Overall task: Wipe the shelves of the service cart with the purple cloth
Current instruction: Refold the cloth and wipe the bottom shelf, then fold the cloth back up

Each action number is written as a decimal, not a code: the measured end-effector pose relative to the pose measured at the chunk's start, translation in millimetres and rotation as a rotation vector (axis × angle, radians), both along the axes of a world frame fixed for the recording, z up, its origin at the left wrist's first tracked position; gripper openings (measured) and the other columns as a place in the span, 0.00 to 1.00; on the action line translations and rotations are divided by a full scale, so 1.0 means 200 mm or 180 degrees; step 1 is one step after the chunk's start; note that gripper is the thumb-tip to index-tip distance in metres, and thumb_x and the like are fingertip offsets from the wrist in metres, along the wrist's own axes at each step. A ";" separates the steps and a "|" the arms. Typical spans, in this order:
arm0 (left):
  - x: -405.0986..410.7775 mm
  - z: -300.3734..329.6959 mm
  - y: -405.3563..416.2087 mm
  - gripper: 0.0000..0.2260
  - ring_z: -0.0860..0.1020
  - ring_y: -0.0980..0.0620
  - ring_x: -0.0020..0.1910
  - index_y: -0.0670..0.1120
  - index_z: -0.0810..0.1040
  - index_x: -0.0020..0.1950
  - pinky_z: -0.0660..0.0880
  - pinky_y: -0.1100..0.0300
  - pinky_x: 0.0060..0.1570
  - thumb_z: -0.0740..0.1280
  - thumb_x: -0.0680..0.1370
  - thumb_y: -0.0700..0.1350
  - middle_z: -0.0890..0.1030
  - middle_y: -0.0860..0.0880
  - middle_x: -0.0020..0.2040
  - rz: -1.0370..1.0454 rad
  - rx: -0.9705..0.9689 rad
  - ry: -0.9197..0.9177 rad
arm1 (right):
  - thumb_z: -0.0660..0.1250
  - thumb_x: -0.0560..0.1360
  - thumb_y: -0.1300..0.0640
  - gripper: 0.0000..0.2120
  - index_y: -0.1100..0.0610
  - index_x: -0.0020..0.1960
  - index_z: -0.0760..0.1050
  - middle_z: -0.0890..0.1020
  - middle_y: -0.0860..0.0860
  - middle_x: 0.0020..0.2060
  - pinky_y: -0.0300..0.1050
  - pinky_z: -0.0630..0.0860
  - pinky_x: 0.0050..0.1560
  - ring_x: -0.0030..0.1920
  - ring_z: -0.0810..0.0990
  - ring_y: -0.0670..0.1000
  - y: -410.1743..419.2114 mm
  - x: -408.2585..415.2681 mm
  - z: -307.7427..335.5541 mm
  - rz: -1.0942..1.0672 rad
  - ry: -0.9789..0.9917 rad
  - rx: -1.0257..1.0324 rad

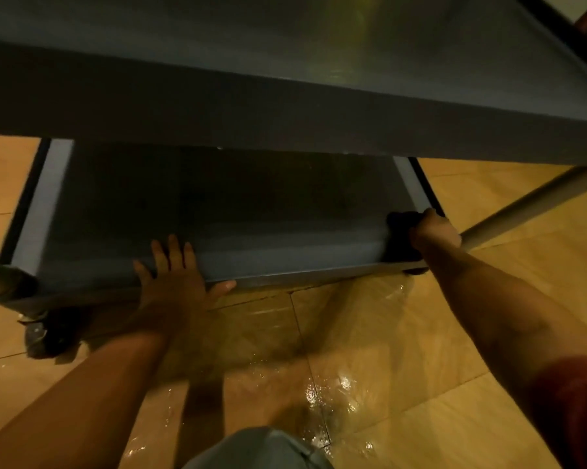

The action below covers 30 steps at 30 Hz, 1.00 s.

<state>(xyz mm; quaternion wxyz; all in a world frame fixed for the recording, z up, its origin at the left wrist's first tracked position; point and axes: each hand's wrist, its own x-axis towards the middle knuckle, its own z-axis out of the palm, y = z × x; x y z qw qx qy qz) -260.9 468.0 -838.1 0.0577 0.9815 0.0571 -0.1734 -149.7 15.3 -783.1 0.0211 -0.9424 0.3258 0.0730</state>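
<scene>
The metal service cart fills the upper view: its top shelf is close to the camera, and the lower shelf lies beneath it in shadow. The cloth looks dark, almost black, in this dim light and sits bunched at the lower shelf's near right corner. My right hand is closed on it and presses it against the shelf. My left hand lies flat with spread fingers on the lower shelf's front rim, holding nothing.
The floor is tan tile, wet and glossy near my knee. A cart leg slants off to the right, and a dark caster wheel sits at the cart's near left corner.
</scene>
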 end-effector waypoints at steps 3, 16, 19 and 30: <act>0.01 -0.01 0.00 0.54 0.42 0.35 0.80 0.44 0.45 0.82 0.47 0.30 0.74 0.44 0.68 0.80 0.45 0.40 0.83 -0.0003 0.0007 -0.0051 | 0.65 0.80 0.56 0.17 0.59 0.67 0.71 0.79 0.63 0.61 0.56 0.77 0.53 0.60 0.80 0.65 0.04 0.02 0.00 -0.0316 -0.0216 0.0395; -0.32 0.86 -0.18 0.30 0.69 0.44 0.74 0.53 0.69 0.75 0.65 0.41 0.72 0.57 0.78 0.68 0.71 0.44 0.75 -0.0120 -0.1452 0.1069 | 0.78 0.72 0.57 0.16 0.55 0.54 0.76 0.85 0.57 0.50 0.43 0.81 0.46 0.45 0.84 0.50 0.41 -0.92 0.92 -0.0190 -0.1259 0.3021; -0.48 1.47 -0.55 0.26 0.84 0.54 0.50 0.57 0.78 0.62 0.80 0.48 0.56 0.60 0.70 0.69 0.85 0.49 0.56 0.0191 -0.3038 0.1603 | 0.80 0.69 0.49 0.16 0.52 0.47 0.74 0.83 0.47 0.39 0.36 0.77 0.37 0.36 0.81 0.41 0.44 -1.20 1.31 -0.0548 -0.1594 0.3424; -0.86 3.31 -1.31 0.22 0.82 0.45 0.62 0.55 0.76 0.69 0.77 0.41 0.61 0.67 0.78 0.61 0.83 0.48 0.63 -0.0358 -0.4219 0.2624 | 0.75 0.73 0.55 0.26 0.40 0.67 0.72 0.79 0.39 0.63 0.44 0.81 0.57 0.64 0.79 0.44 0.36 -2.01 2.90 -0.0681 -0.3044 0.3543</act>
